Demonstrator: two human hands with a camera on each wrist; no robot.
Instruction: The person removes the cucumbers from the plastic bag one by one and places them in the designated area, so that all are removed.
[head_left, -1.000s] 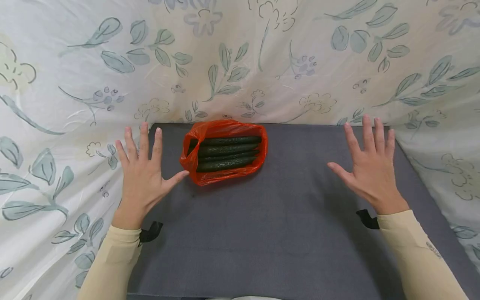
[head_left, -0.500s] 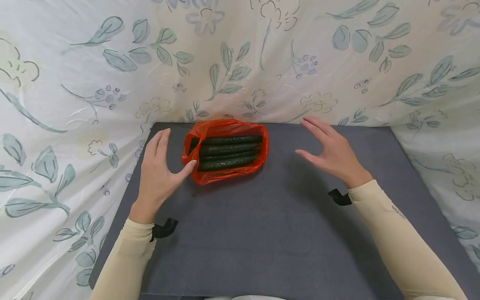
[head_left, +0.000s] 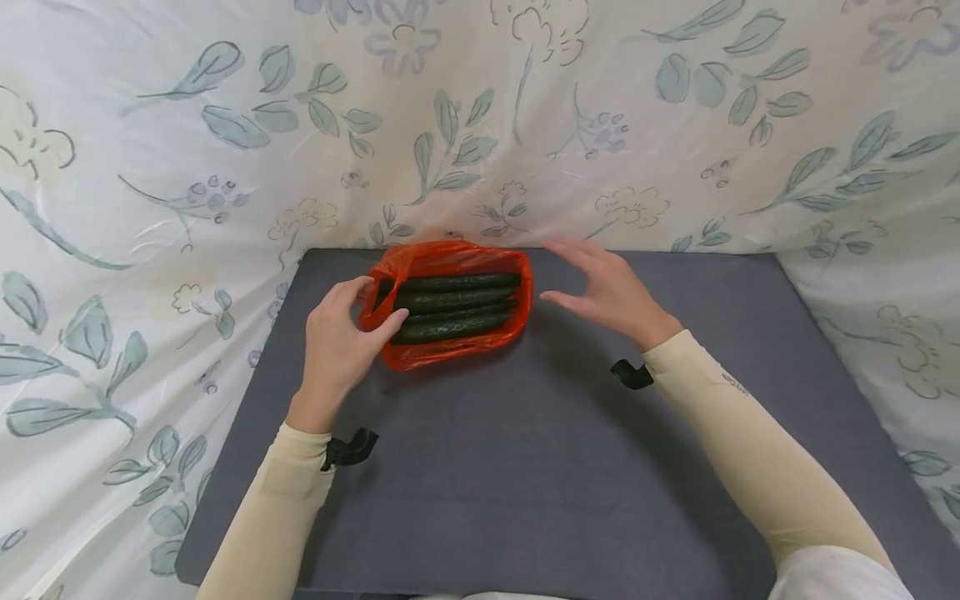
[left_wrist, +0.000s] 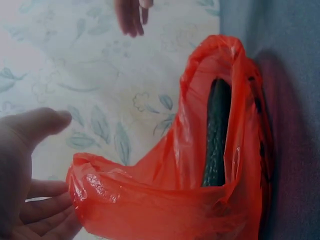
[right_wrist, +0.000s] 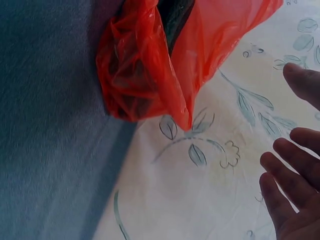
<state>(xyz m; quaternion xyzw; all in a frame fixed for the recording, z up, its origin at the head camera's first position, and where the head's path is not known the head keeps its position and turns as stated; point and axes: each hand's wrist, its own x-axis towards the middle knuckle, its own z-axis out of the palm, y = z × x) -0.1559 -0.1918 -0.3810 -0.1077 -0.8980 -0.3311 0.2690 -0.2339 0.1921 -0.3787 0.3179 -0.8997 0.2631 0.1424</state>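
Here, two hands at a red plastic bag (head_left: 448, 304) of cucumbers (head_left: 452, 305) on the grey table (head_left: 525, 450).

Bag lies at the table's far edge, against the floral cloth (head_left: 480, 125) backdrop, mouth open upward; several dark green cucumbers lie lengthwise inside. Left hand (head_left: 341, 342) is at the bag's left end, fingers curled, thumb touching the rim; whether it truly grips the plastic cannot be told. Right hand (head_left: 607, 287) hovers just beside the bag's right end, fingers straight and relaxed, apart from it, holding nothing. Cream sleeves cover both forearms.
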